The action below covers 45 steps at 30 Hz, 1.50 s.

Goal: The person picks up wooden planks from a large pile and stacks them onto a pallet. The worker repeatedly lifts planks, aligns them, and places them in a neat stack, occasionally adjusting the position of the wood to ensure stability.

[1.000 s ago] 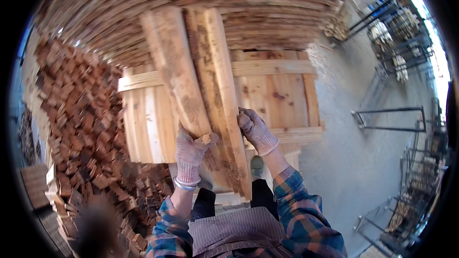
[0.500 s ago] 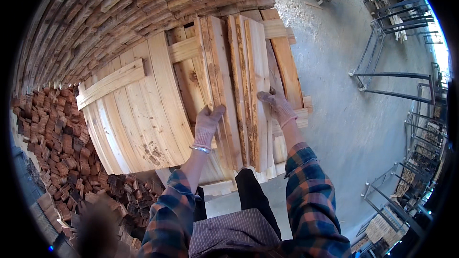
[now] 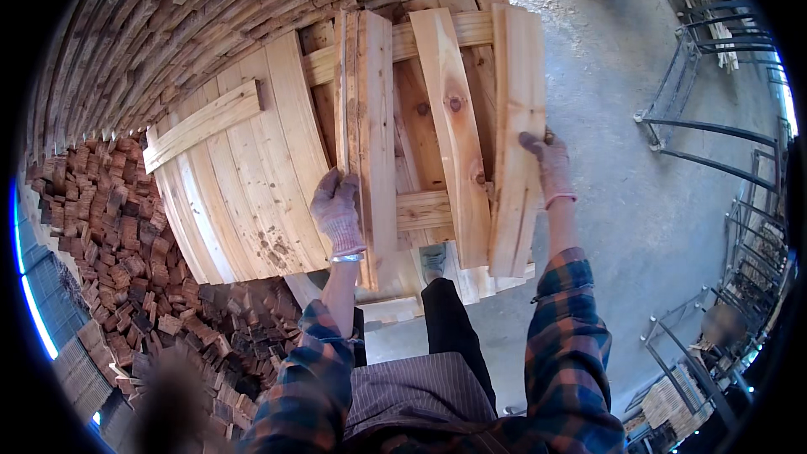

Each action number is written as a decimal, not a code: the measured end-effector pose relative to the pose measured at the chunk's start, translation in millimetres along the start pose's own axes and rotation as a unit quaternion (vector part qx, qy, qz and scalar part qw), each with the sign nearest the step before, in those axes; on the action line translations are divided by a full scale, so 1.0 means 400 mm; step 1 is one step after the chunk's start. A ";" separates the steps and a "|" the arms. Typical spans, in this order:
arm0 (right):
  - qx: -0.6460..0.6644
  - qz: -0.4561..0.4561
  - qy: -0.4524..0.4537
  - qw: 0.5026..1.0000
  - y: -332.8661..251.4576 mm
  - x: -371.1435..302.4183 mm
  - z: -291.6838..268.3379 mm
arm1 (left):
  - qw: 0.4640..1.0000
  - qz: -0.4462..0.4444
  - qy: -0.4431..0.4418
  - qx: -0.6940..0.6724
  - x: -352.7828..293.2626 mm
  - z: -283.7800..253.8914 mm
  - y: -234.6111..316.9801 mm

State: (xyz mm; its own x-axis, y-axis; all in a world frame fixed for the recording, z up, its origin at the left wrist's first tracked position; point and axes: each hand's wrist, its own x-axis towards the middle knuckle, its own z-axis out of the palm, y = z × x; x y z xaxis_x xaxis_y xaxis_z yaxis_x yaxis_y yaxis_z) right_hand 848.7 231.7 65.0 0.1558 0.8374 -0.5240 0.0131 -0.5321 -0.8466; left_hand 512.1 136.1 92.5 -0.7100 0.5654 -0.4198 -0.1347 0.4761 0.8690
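Observation:
My gloved left hand [image 3: 338, 214] grips the near part of several wooden boards [image 3: 366, 109] standing on edge side by side, thumb on top. To the right, my gloved right hand [image 3: 551, 168] is closed on the outer edge of a pale board [image 3: 514, 118], thumb on its upper face. Between the hands a knotty board [image 3: 454, 105] lies across two crosspieces [image 3: 423, 212], touched by neither hand. Gaps show darker boards underneath. My fingers under the boards are hidden.
Left of the boards lies a joined plank panel [image 3: 252, 168] with a batten [image 3: 206, 124] across it. Stacked rough planks [image 3: 252, 8] rise beyond. Reddish wood blocks [image 3: 118, 235] are heaped at left. Black metal frames [image 3: 714, 128] stand on the grey floor [image 3: 605, 202] at right.
My hands have moved apart, the right one carrying a board rightward and the left one shifting left with the upright boards. A knotty board now lies in the widened space between them.

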 end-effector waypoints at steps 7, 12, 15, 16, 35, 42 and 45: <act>-0.023 0.019 -0.018 0.999 -0.028 0.073 -0.051 | 0.994 -0.018 -0.076 -0.075 0.076 -0.008 -0.108; -0.324 -0.028 0.002 0.946 0.035 0.087 0.006 | 0.996 0.018 -0.082 -0.031 0.040 -0.001 -0.033; -0.506 -0.059 0.075 0.857 -0.096 -0.031 0.182 | 0.993 0.073 -0.037 -0.085 0.015 -0.100 0.014; -0.538 -0.057 0.076 0.837 -0.111 -0.059 0.221 | 0.987 0.156 -0.018 0.038 0.041 -0.126 0.009; -0.443 -0.055 0.054 0.893 -0.089 -0.055 0.332 | 0.753 0.338 -0.027 0.565 0.179 -0.190 -0.126; -0.618 -0.156 0.076 0.767 -0.026 -0.021 0.356 | 0.741 0.334 -0.025 0.583 0.172 -0.173 -0.122; -0.596 -0.198 0.082 0.774 -0.064 -0.084 0.437 | 0.735 0.331 -0.016 0.591 0.188 -0.198 -0.130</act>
State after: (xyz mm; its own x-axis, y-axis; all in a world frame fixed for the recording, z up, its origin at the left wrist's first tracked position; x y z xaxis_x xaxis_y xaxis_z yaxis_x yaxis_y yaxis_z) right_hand 670.4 239.1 87.6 0.0284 0.9892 -0.1438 0.9787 -0.0568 -0.1975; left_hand 411.1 100.5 36.4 -0.3291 0.9438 -0.0301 0.9421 0.3303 0.0580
